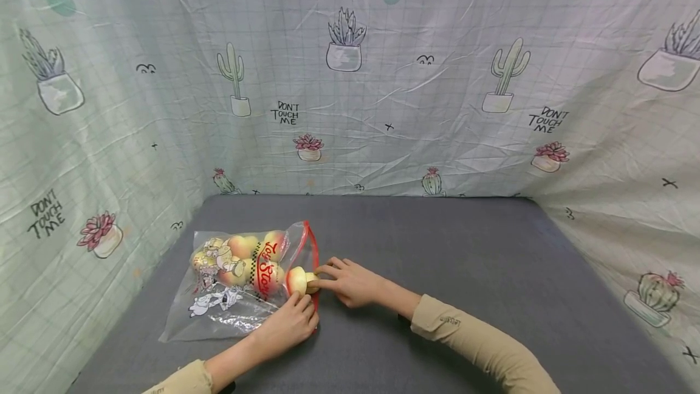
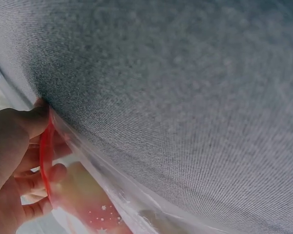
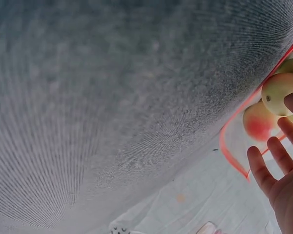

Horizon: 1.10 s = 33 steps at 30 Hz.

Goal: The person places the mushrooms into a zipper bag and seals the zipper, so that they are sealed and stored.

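Observation:
A clear plastic zip bag (image 1: 180, 321) with a red zip edge lies flat on the left side of the table, holding several yellow-and-red peaches (image 1: 244, 247). At its mouth sits one paler peach (image 1: 297, 281), partly hidden behind fingers. My left hand (image 1: 292, 321) pinches the red edge of the bag at its near corner, thumb on one side in the left wrist view. From the right, my right hand (image 1: 352, 283) reaches to the mouth and pinches a peach (image 3: 279, 92) there between thumb and fingertips, with the other fingers spread below it.
Grey fabric covers the table (image 1: 437, 248). A pale curtain (image 1: 394, 96) printed with cacti and lettering hangs behind it and along both sides. Cartoon figures and red lettering (image 1: 267, 269) are printed on the bag.

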Available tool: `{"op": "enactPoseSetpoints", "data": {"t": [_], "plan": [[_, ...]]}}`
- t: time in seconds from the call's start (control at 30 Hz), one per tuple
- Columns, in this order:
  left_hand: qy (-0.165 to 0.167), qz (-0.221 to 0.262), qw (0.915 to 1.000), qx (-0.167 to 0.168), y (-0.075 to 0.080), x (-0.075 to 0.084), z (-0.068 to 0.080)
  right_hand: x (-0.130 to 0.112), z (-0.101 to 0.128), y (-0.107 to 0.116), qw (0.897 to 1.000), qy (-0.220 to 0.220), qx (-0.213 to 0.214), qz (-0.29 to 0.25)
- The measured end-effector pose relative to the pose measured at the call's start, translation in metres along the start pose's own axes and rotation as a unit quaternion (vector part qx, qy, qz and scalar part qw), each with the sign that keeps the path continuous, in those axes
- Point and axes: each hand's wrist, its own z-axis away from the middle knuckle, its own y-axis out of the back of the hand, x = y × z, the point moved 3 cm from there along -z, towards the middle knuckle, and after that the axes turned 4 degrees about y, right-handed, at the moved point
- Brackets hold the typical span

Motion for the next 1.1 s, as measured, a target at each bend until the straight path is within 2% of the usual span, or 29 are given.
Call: {"op": "enactPoseSetpoints", "data": {"t": [0.43,0.57,0.73,1.1], "plan": [[-0.024,0.028,0.9993,0.004,-0.003,0.0,0.003,-0.001,-0.01,0.001,1.0,0.014,0.0,0.023],[-0.031,0.045,0.9985,0.006,-0.004,-0.002,0.005,-0.001,-0.016,0.0,0.999,0.016,-0.013,0.03],[-0.032,0.067,0.9972,0.008,-0.007,-0.005,0.006,0.0,-0.021,-0.003,0.999,0.014,-0.034,0.039],[-0.034,0.078,0.9963,0.006,-0.008,-0.006,0.008,0.002,-0.029,-0.006,0.997,0.028,-0.039,0.054]]}}
